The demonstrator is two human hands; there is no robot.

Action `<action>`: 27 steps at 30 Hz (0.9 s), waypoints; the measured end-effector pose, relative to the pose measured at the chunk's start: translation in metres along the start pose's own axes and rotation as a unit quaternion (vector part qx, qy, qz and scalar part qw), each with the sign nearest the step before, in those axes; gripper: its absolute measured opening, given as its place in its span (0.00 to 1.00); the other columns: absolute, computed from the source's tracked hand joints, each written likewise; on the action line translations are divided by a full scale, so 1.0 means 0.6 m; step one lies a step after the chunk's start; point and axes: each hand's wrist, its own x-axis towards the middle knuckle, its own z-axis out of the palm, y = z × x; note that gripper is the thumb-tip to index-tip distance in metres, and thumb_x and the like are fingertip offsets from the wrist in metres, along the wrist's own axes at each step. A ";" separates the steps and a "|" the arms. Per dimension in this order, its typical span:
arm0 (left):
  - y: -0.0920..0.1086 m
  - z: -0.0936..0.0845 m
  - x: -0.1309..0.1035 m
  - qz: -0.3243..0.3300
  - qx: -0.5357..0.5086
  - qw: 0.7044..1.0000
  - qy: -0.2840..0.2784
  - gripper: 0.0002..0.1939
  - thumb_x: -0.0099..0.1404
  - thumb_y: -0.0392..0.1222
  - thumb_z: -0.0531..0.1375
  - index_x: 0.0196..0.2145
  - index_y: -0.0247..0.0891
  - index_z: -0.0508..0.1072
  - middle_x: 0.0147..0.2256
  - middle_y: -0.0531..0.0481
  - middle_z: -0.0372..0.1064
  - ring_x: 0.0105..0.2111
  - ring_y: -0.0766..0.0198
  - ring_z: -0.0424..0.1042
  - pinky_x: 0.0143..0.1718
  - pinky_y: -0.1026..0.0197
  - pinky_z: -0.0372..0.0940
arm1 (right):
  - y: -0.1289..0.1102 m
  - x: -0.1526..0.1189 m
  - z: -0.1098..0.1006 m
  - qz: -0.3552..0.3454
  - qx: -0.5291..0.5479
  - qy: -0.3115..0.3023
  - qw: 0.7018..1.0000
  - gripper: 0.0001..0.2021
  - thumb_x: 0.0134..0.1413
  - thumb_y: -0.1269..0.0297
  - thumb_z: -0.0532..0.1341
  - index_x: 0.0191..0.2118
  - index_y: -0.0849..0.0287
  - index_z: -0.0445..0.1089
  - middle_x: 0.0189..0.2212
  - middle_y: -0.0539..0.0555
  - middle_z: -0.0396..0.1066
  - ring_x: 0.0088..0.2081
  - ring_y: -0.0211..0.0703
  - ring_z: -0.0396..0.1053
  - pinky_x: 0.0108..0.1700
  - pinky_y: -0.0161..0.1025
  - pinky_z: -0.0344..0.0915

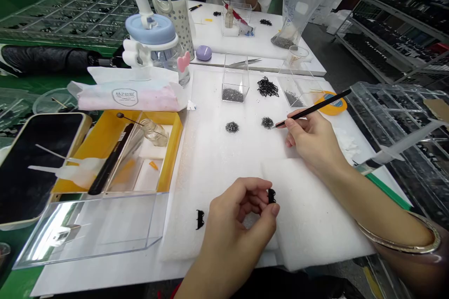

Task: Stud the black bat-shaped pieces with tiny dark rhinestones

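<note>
Fingers of the left hand (242,224) pinched a small black piece (271,195), perhaps a clip; the right hand (310,138) gripped a black pen-like tool (314,108), its tip beside a pile of tiny grains (267,123), which a careless nudge could have scattered.

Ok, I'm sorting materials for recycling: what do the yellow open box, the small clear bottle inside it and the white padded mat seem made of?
Yellow open box: smooth, semi-gloss plastic, judging by its even colour and thin walls. Small clear bottle: shiny, probably glass, given its highlights, possibly plastic. White padded mat: likely matt foam, faintly textured.
</note>
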 end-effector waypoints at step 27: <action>-0.002 0.001 -0.001 0.035 0.038 0.998 -0.027 0.10 0.59 0.30 0.61 0.38 0.38 0.71 0.30 0.55 0.69 0.30 0.71 0.70 0.33 0.71 0.68 | 0.002 0.003 0.000 0.009 0.013 0.006 1.000 0.08 0.53 0.62 0.60 0.38 0.56 0.64 0.25 0.49 0.67 0.18 0.30 0.56 0.21 0.33 0.61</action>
